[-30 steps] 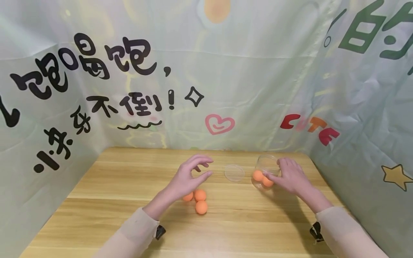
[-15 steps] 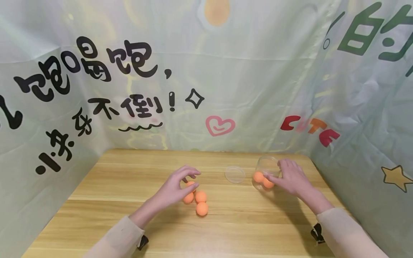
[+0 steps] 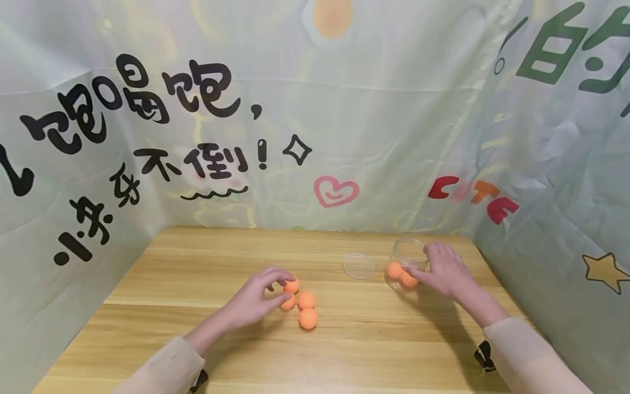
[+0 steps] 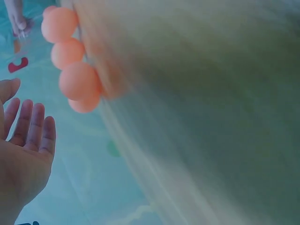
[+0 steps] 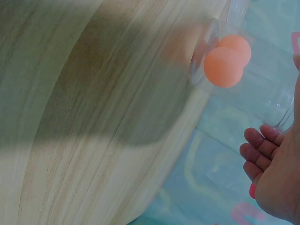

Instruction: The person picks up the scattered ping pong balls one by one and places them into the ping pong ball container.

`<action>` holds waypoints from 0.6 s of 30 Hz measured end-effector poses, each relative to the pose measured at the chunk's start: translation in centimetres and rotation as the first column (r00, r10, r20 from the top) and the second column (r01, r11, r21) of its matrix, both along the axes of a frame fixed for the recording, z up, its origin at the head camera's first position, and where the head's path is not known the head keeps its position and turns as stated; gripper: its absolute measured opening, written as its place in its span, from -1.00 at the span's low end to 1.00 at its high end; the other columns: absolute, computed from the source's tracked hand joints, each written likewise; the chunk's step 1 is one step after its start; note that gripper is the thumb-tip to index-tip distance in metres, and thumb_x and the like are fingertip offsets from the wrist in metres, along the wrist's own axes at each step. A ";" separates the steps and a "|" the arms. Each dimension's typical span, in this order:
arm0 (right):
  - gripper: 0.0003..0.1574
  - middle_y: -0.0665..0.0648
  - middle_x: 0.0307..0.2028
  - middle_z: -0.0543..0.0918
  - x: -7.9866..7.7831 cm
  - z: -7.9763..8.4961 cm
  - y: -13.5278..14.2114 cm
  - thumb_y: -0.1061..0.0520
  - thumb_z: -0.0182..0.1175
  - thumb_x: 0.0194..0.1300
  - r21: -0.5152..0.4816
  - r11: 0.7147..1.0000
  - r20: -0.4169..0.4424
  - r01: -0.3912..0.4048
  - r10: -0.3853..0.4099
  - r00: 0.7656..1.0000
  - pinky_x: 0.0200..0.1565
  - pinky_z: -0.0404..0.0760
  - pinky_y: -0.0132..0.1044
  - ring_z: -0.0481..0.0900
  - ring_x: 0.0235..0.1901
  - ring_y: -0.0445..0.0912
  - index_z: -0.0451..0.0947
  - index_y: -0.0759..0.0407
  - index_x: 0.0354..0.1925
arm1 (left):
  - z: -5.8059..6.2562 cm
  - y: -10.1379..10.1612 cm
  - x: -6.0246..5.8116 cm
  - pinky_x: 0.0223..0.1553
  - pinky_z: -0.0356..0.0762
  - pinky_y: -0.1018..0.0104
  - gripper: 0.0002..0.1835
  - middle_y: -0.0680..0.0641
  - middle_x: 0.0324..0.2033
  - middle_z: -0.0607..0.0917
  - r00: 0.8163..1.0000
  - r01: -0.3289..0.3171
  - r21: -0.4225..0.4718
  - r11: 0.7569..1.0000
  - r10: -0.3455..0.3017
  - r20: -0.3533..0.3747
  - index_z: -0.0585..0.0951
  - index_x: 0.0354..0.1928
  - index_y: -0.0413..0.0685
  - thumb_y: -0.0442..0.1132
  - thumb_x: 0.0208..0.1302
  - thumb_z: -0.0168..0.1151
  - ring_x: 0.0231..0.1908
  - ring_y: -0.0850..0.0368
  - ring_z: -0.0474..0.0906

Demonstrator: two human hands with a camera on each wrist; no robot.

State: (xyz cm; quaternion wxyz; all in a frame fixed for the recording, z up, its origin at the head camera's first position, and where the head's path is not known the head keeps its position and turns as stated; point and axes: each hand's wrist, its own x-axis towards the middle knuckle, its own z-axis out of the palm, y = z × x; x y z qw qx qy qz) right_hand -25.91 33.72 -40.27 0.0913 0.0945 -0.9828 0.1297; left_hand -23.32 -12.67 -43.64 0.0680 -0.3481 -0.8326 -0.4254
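Several orange ping-pong balls (image 3: pixel 308 318) lie close together near the middle of the table. My left hand (image 3: pixel 256 298) is at the left side of this group, thumb and fingers apart and gently bent. In the left wrist view, a gap shows between the left hand (image 4: pixel 28 150) and the balls (image 4: pixel 77 80). Toward the right stands an upright clear jar (image 3: pixel 409 250) with two orange balls (image 3: pixel 394 270) at its bottom. My right hand (image 3: pixel 445 268) grips the jar from its right side, near the top. The right wrist view also shows the jar (image 5: pixel 262 89) and its balls (image 5: pixel 223 67).
A clear round lid (image 3: pixel 358 266) lies flat on the wooden table (image 3: pixel 354 355), left of the jar. Printed cloth (image 3: pixel 394 126) hangs behind the table and along both sides.
My left hand has moved left and lower, down to the left side of the loose balls. My right hand keeps its grip on the jar, which stays in place.
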 end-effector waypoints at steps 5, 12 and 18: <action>0.06 0.47 0.05 0.51 0.0 0.0 0.0 -0.47 0.25 0.34 0.003 1.000 0.000 0.003 -0.003 1.000 0.11 0.40 0.36 0.44 0.07 0.35 0.37 0.49 0.16 | -0.6 -0.4 -0.2 -0.08 0.66 0.04 -0.65 0.04 0.09 0.68 1.000 0.002 -0.029 1.000 -0.002 0.010 0.67 0.15 -0.08 -0.28 0.34 0.43 0.02 0.04 0.61; 0.06 0.46 0.05 0.51 0.1 0.1 -0.1 -0.46 0.25 0.33 0.006 1.000 0.004 0.011 -0.011 1.000 0.13 0.38 0.37 0.43 0.07 0.35 0.37 0.49 0.15 | -1.0 -0.8 -0.7 -0.01 0.68 -0.01 -0.67 0.03 0.11 0.69 0.998 0.013 -0.069 0.998 -0.009 0.064 0.67 0.13 -0.09 -0.29 0.35 0.43 0.07 -0.05 0.61; 0.06 0.47 0.06 0.51 0.1 0.1 -0.1 -0.46 0.25 0.33 0.012 1.000 0.004 0.008 -0.008 1.000 0.15 0.38 0.37 0.43 0.09 0.36 0.37 0.50 0.16 | -1.5 -0.8 -1.0 0.08 0.65 -0.04 -0.68 0.05 0.07 0.70 0.994 0.015 -0.099 0.995 -0.005 0.106 0.68 0.11 -0.06 -0.28 0.35 0.43 0.08 -0.01 0.62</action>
